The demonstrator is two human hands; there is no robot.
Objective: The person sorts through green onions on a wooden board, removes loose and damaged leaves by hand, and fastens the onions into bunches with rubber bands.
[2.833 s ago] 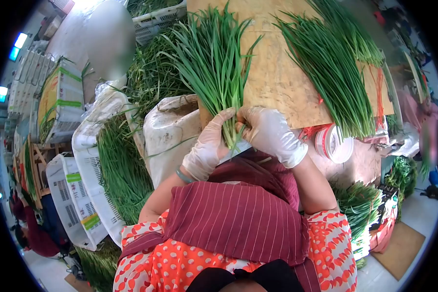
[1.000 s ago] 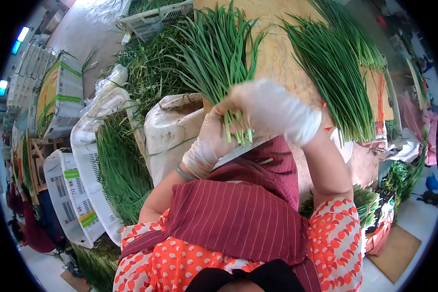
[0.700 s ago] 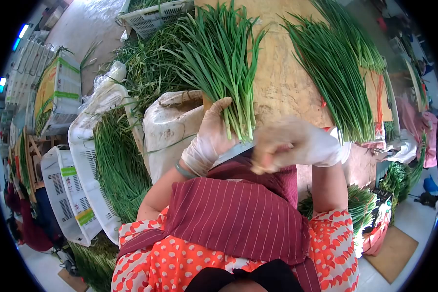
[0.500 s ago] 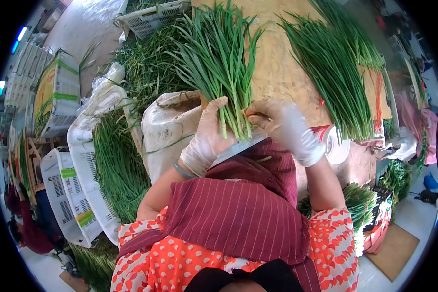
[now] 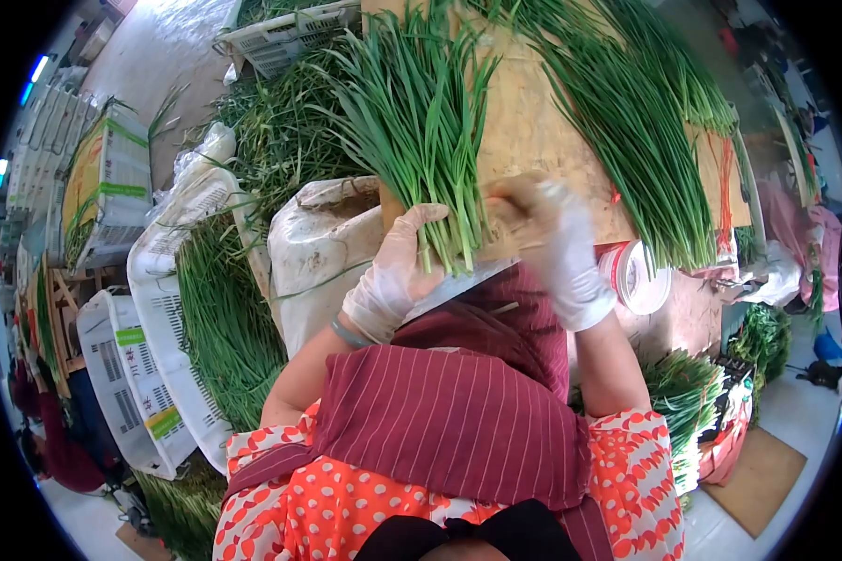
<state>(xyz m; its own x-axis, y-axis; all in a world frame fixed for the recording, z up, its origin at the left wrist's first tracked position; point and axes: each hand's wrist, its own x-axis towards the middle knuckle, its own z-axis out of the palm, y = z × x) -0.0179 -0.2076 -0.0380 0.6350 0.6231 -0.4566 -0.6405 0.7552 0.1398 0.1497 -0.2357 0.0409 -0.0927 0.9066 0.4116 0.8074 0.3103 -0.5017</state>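
A bunch of Chinese chives (image 5: 428, 131) lies on the wooden board, leaves pointing away and pale stem ends toward me. My left hand (image 5: 404, 257), in a whitish glove, is closed around the stems near their cut ends, its thumb across the top. Just right of the stems is my right hand (image 5: 547, 220), gloved too and smeared by motion. Its fingers look bent, but whether anything is between them does not show. To the right lies a larger pile of Chinese chives (image 5: 636, 140) with stem ends toward me.
Under the chives is the wooden board (image 5: 524, 122). A white tub (image 5: 641, 278) stands below its near right edge, and red ties (image 5: 726, 196) hang at the right. On the left are white crates (image 5: 164, 309) and loose greens (image 5: 281, 122).
My right hand has pulled away from the stems, slightly up and to the right. My left hand keeps its hold, with the bunch shifted slightly.
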